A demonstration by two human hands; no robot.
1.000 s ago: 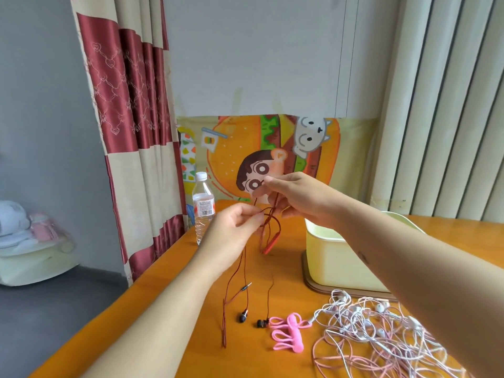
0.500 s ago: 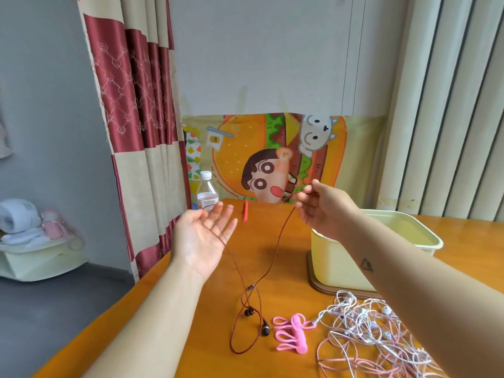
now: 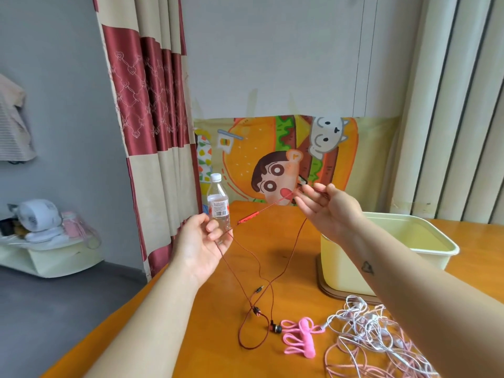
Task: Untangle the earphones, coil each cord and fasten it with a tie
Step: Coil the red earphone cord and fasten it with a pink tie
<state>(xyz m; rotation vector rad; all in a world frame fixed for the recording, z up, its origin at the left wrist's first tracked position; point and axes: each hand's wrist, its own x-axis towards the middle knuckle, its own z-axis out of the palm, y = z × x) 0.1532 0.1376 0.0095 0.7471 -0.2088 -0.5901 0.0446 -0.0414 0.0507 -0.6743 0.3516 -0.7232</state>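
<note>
Above the orange table (image 3: pixel 218 350), the red earphone cord (image 3: pixel 272 205) stretches taut, slanting up from the left hand (image 3: pixel 201 244), whose curled fingertips pinch it, to the right hand (image 3: pixel 327 211), where the thumb seems to clamp it against nearly straight fingers. Slack hangs down to the earbuds (image 3: pixel 276 328).

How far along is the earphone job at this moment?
Done: the red earphones look separated from the white and pink tangle. In hand: left hand and right hand hold their cord stretched out, uncoiled. Left: coiling and tying them; the pink ties lie unused, and the tangle is untouched.
</note>
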